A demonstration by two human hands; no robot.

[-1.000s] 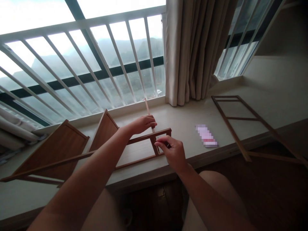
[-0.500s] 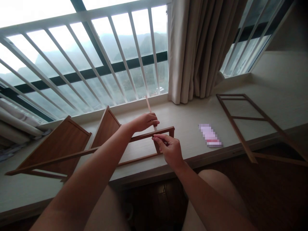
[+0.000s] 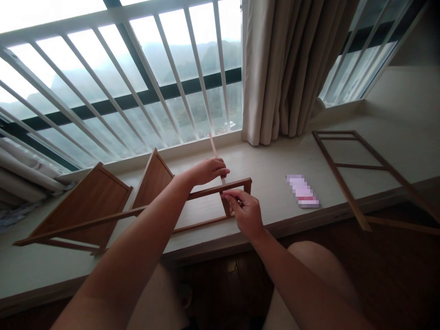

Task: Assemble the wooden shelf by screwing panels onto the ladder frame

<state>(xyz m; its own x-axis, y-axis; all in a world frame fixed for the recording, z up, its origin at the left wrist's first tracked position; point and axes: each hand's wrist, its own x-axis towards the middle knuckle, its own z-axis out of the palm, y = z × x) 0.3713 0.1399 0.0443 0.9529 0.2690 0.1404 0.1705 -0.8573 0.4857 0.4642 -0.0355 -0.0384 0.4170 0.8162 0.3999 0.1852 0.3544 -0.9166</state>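
Observation:
A wooden rack with two shelf panels [image 3: 82,206] lies on its side on the pale window ledge [image 3: 268,201]. My left hand [image 3: 212,171] reaches over the rack's upper rail [image 3: 206,191], its fingers closed around a thin wooden slat [image 3: 213,147] that slants toward the window. Just on the near side of that rail, my right hand [image 3: 245,211] is closed in a pinch close to where the slat meets the rail. Whatever sits between those fingertips is too small and hidden to name.
A second wooden frame [image 3: 359,166] leans over the ledge's edge at right. Between it and the rack lies a blurred-out pink item [image 3: 302,190]. White railings [image 3: 178,73] and a beige curtain [image 3: 268,73] stand behind. My knees are below the ledge.
The view has shifted slightly, moving the whole scene a little right and up. Both hands keep their places at the rail and slat, with the right fingers changing only slightly.

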